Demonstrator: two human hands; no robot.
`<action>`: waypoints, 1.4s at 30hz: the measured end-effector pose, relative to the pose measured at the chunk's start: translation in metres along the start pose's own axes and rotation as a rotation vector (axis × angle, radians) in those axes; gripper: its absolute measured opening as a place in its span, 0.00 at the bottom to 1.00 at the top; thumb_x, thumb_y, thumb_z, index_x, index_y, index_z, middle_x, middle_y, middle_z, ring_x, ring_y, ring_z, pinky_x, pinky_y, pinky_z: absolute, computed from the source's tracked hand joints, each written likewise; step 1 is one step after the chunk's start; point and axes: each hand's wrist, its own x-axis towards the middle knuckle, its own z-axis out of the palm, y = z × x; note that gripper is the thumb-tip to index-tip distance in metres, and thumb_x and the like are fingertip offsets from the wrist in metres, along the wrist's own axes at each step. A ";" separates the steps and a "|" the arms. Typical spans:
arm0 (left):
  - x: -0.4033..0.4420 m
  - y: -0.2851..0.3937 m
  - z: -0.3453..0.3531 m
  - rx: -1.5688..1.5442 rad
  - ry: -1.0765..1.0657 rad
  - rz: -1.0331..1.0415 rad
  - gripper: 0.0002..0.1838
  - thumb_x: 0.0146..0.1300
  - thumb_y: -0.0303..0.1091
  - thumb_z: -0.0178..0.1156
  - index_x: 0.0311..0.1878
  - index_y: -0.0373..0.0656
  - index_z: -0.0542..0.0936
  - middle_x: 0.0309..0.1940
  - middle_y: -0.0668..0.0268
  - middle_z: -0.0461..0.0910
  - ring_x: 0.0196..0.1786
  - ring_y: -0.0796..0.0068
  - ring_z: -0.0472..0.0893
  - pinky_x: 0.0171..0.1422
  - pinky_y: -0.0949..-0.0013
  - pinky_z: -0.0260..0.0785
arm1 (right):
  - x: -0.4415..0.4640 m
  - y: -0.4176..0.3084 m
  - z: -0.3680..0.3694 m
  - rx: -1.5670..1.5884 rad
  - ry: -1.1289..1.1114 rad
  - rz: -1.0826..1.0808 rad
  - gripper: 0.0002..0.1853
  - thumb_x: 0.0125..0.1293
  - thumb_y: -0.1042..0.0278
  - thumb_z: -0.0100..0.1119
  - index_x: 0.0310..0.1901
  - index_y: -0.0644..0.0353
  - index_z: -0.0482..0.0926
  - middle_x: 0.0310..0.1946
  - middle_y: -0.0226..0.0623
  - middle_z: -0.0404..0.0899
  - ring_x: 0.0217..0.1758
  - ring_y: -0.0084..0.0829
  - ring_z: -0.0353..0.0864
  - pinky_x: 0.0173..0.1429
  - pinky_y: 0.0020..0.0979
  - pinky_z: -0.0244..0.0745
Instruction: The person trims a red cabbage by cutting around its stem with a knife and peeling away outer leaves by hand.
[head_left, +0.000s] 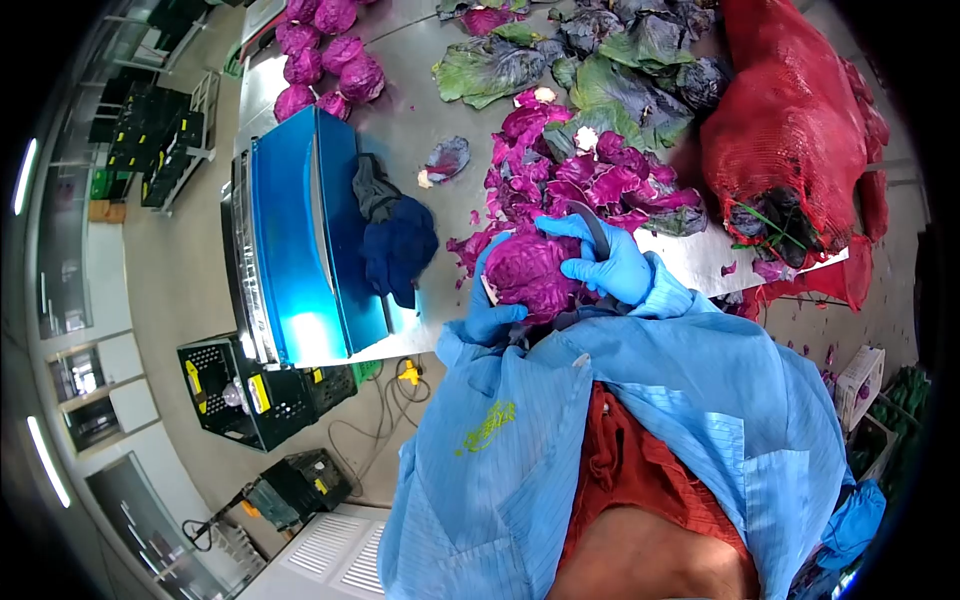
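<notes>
Close to my body, a red cabbage [530,272] rests in my gloved left hand [488,312], whose fingers curl around its left side. My gloved right hand [615,268] grips a small curved knife [592,228], and its thumb and fingers lie at the cabbage's right side. The knife's dark blade sticks up away from the cabbage; its handle is mostly hidden in the hand. Just beyond the hands lies a pile of torn purple leaves [610,185] with pale stem ends among them.
Large green outer leaves [625,95] lie farther back on the metal table [430,110]. A red mesh sack [790,130] of cabbages stands right. Several peeled cabbages [340,70] sit back left, behind a blue machine [315,240] and dark cloth [398,240]. Black crates [250,400] are on the floor.
</notes>
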 end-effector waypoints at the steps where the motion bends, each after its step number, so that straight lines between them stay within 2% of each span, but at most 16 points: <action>1: 0.002 0.008 0.006 0.018 0.021 0.019 0.58 0.33 0.28 0.78 0.71 0.44 0.56 0.67 0.59 0.62 0.68 0.61 0.65 0.73 0.56 0.58 | 0.001 -0.008 -0.001 0.005 0.040 0.052 0.30 0.55 0.76 0.66 0.62 0.48 0.75 0.23 0.21 0.67 0.23 0.13 0.58 0.29 0.20 0.57; 2: 0.002 0.009 0.004 0.045 0.019 0.041 0.58 0.33 0.27 0.77 0.71 0.44 0.56 0.67 0.58 0.62 0.68 0.61 0.65 0.73 0.56 0.58 | 0.003 -0.003 0.000 -0.007 0.072 -0.055 0.29 0.55 0.77 0.65 0.60 0.50 0.76 0.23 0.21 0.67 0.22 0.13 0.57 0.29 0.20 0.57; 4: 0.005 0.011 0.002 0.098 0.014 0.082 0.58 0.33 0.27 0.77 0.71 0.45 0.57 0.67 0.58 0.62 0.68 0.61 0.65 0.73 0.56 0.58 | 0.001 -0.007 -0.005 -0.032 0.057 -0.014 0.28 0.54 0.78 0.65 0.60 0.52 0.76 0.29 0.22 0.70 0.22 0.13 0.57 0.28 0.21 0.58; 7: 0.006 0.015 0.007 0.138 0.009 0.106 0.56 0.34 0.25 0.77 0.70 0.44 0.57 0.66 0.58 0.64 0.67 0.61 0.67 0.72 0.56 0.59 | 0.003 -0.004 -0.005 -0.106 0.064 -0.205 0.29 0.54 0.77 0.66 0.61 0.54 0.74 0.29 0.23 0.74 0.20 0.13 0.62 0.26 0.19 0.61; 10: 0.008 0.010 0.007 0.041 0.068 0.084 0.53 0.36 0.24 0.75 0.69 0.43 0.59 0.63 0.59 0.68 0.65 0.60 0.68 0.70 0.56 0.61 | -0.001 -0.007 -0.001 -0.145 0.108 -0.270 0.28 0.51 0.75 0.71 0.57 0.56 0.75 0.42 0.27 0.73 0.24 0.14 0.62 0.30 0.21 0.62; 13: 0.008 0.003 0.003 -0.059 0.147 -0.009 0.48 0.39 0.22 0.72 0.68 0.43 0.61 0.60 0.59 0.70 0.63 0.61 0.71 0.68 0.57 0.64 | -0.003 -0.007 0.005 -0.230 0.080 -0.405 0.26 0.50 0.71 0.72 0.53 0.58 0.75 0.43 0.31 0.75 0.31 0.21 0.74 0.34 0.24 0.70; 16: 0.007 0.000 0.005 -0.091 0.145 -0.035 0.44 0.43 0.20 0.69 0.67 0.44 0.62 0.59 0.60 0.71 0.61 0.62 0.73 0.66 0.58 0.67 | 0.001 -0.001 0.013 -0.475 0.141 -0.477 0.25 0.51 0.68 0.73 0.50 0.59 0.74 0.44 0.37 0.75 0.40 0.32 0.81 0.42 0.30 0.77; 17: 0.005 -0.003 0.005 -0.082 0.156 -0.036 0.43 0.44 0.20 0.68 0.66 0.44 0.62 0.58 0.60 0.72 0.60 0.62 0.73 0.65 0.58 0.67 | 0.000 -0.004 0.014 -0.477 0.121 -0.394 0.23 0.52 0.67 0.71 0.49 0.60 0.74 0.43 0.39 0.74 0.44 0.38 0.82 0.47 0.34 0.78; 21: -0.001 -0.008 0.007 -0.040 0.218 -0.043 0.40 0.48 0.19 0.67 0.66 0.44 0.63 0.58 0.61 0.72 0.59 0.64 0.74 0.64 0.59 0.69 | 0.011 0.016 0.011 -0.516 0.095 -0.480 0.18 0.55 0.64 0.68 0.45 0.59 0.76 0.41 0.37 0.75 0.41 0.38 0.81 0.43 0.33 0.77; 24: -0.004 -0.007 0.006 -0.030 0.227 -0.076 0.39 0.49 0.21 0.67 0.66 0.43 0.63 0.58 0.61 0.72 0.58 0.64 0.74 0.63 0.60 0.69 | 0.012 0.016 0.010 -0.616 0.059 -0.537 0.19 0.54 0.63 0.68 0.45 0.59 0.76 0.40 0.37 0.74 0.39 0.39 0.81 0.40 0.35 0.76; 27: -0.004 -0.008 0.004 -0.025 0.228 -0.106 0.37 0.51 0.23 0.68 0.65 0.42 0.64 0.57 0.60 0.73 0.58 0.65 0.75 0.63 0.61 0.68 | 0.008 0.007 0.011 -0.645 0.073 -0.549 0.19 0.52 0.67 0.71 0.45 0.62 0.78 0.37 0.38 0.73 0.38 0.37 0.79 0.41 0.31 0.75; 30: -0.005 -0.009 0.005 -0.025 0.231 -0.118 0.36 0.52 0.24 0.68 0.65 0.41 0.64 0.56 0.60 0.73 0.57 0.65 0.75 0.62 0.61 0.68 | 0.011 0.007 0.008 -0.615 0.021 -0.438 0.15 0.53 0.68 0.70 0.40 0.62 0.78 0.33 0.39 0.72 0.36 0.37 0.79 0.37 0.33 0.73; 33: -0.005 -0.013 0.006 -0.007 0.236 -0.124 0.35 0.53 0.25 0.68 0.64 0.40 0.64 0.55 0.60 0.73 0.56 0.66 0.75 0.62 0.62 0.68 | 0.016 0.012 0.007 -0.589 0.039 -0.560 0.11 0.53 0.70 0.68 0.36 0.62 0.78 0.29 0.39 0.70 0.31 0.37 0.78 0.33 0.34 0.70; 36: -0.006 -0.014 0.005 0.058 0.229 -0.147 0.34 0.54 0.27 0.67 0.65 0.40 0.64 0.56 0.60 0.73 0.57 0.65 0.75 0.62 0.61 0.68 | 0.010 0.005 0.013 -0.725 0.086 -0.510 0.09 0.51 0.72 0.65 0.35 0.61 0.78 0.27 0.38 0.71 0.27 0.38 0.77 0.30 0.35 0.71; 42: -0.007 -0.018 0.001 0.119 0.206 -0.166 0.34 0.55 0.26 0.66 0.65 0.40 0.64 0.57 0.60 0.73 0.58 0.65 0.74 0.64 0.61 0.67 | 0.011 0.006 0.011 -0.843 0.073 -0.571 0.08 0.48 0.73 0.62 0.33 0.60 0.77 0.28 0.38 0.72 0.26 0.40 0.78 0.29 0.36 0.72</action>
